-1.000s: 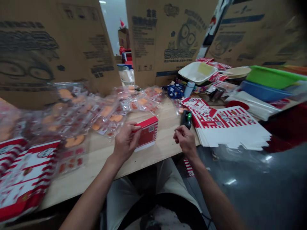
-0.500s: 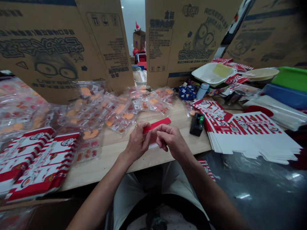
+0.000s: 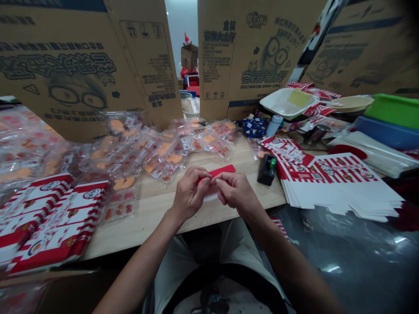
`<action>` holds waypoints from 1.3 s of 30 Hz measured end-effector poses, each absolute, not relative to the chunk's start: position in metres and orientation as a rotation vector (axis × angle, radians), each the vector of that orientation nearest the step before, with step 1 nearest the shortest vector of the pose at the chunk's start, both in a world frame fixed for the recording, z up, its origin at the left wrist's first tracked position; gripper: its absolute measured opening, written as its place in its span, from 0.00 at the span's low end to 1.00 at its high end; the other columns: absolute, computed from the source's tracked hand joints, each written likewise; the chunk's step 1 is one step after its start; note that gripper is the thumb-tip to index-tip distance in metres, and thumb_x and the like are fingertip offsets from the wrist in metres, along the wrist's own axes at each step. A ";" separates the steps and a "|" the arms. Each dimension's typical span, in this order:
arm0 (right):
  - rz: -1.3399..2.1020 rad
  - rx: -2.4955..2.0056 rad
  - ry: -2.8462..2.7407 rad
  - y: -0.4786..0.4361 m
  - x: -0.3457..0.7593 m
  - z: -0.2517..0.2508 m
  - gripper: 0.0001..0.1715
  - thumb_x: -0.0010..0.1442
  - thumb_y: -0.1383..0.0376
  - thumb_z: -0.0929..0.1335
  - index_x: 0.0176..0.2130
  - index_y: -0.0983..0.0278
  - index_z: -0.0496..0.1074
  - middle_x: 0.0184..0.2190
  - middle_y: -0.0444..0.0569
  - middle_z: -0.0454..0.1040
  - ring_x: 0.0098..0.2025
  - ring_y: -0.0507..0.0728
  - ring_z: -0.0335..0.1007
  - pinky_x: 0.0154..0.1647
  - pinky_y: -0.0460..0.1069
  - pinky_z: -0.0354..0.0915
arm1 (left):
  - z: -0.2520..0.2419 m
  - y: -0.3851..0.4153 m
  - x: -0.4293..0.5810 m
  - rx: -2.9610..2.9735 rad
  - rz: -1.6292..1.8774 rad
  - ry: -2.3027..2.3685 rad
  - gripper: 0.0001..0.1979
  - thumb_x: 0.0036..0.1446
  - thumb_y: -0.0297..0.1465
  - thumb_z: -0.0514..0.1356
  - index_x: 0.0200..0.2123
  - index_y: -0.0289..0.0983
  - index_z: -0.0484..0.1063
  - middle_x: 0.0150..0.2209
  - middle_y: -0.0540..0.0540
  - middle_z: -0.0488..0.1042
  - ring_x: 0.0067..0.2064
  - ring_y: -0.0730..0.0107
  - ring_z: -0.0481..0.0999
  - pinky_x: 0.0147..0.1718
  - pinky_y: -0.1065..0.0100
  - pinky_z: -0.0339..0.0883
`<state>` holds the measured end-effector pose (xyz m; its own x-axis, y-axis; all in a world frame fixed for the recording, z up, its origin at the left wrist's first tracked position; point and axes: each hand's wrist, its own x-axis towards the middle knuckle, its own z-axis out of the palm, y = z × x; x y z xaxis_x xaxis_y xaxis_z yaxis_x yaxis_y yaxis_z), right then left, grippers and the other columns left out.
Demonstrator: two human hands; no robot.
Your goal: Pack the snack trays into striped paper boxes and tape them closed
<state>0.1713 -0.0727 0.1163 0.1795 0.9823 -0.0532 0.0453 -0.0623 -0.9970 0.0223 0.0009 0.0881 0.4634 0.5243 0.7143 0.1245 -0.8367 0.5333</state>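
Observation:
A small red-and-white cardboard box (image 3: 225,169) is held between both hands over the table's front part; a red strip of it shows beyond the fingers and a pale edge below. My left hand (image 3: 190,192) is closed around its left end, thumb on the near side. My right hand (image 3: 234,190) pinches at its near side, fingers curled, the fingertips close to the left thumb. Most of the box is hidden by the hands. Right of the hands, a black tape dispenser (image 3: 266,170) with a green part stands on the wooden table (image 3: 157,209).
Clear packets of orange and red pieces (image 3: 163,150) cover the table's back and left. Folded red-and-white boxes (image 3: 62,218) are stacked at left, flat printed cartons (image 3: 340,185) at right. Big cardboard boxes (image 3: 140,56) wall the back. A white basket (image 3: 284,104) and green basin (image 3: 396,111) stand back right.
Both hands have shifted slightly on the box. My left thumb has come up toward the right fingertips, and the red strip now sits a little further right and lower.

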 end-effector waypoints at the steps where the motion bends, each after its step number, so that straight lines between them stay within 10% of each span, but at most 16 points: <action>1: 1.057 -1.379 -1.111 -0.073 0.170 0.115 0.12 0.55 0.58 0.65 0.27 0.64 0.71 0.10 0.37 0.62 0.11 0.45 0.47 0.12 0.42 0.44 | 0.088 0.001 0.022 2.305 1.329 0.554 0.05 0.68 0.30 0.56 0.40 0.38 0.72 0.40 0.44 0.75 0.44 0.64 0.76 0.45 0.63 0.69; 18: 1.539 -1.068 -0.653 -0.095 0.174 0.099 0.37 0.49 0.56 0.70 0.56 0.69 0.66 0.09 0.28 0.53 0.11 0.46 0.34 0.11 0.42 0.38 | 0.094 0.007 0.031 2.151 1.271 0.765 0.09 0.67 0.32 0.56 0.32 0.38 0.70 0.37 0.45 0.74 0.40 0.65 0.74 0.43 0.63 0.68; 30: 0.837 -1.388 -1.132 -0.052 0.155 0.094 0.10 0.58 0.58 0.67 0.35 0.62 0.70 0.21 0.41 0.69 0.19 0.49 0.57 0.20 0.44 0.50 | 0.104 0.017 0.031 2.050 1.200 0.828 0.11 0.66 0.36 0.58 0.32 0.38 0.71 0.37 0.46 0.73 0.39 0.66 0.73 0.40 0.65 0.68; 39: 0.991 -1.196 -0.877 -0.048 0.161 0.090 0.13 0.54 0.56 0.69 0.27 0.60 0.64 0.16 0.36 0.57 0.18 0.48 0.48 0.19 0.45 0.46 | 0.101 0.022 0.020 2.264 1.141 0.782 0.10 0.62 0.36 0.63 0.43 0.38 0.70 0.44 0.43 0.73 0.46 0.62 0.74 0.47 0.61 0.69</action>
<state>0.1606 -0.0476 0.0904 0.3335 0.9423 0.0297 -0.1438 0.0820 -0.9862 0.0204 0.0219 0.1014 0.4882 0.6753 0.5529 0.2721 -0.7197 0.6388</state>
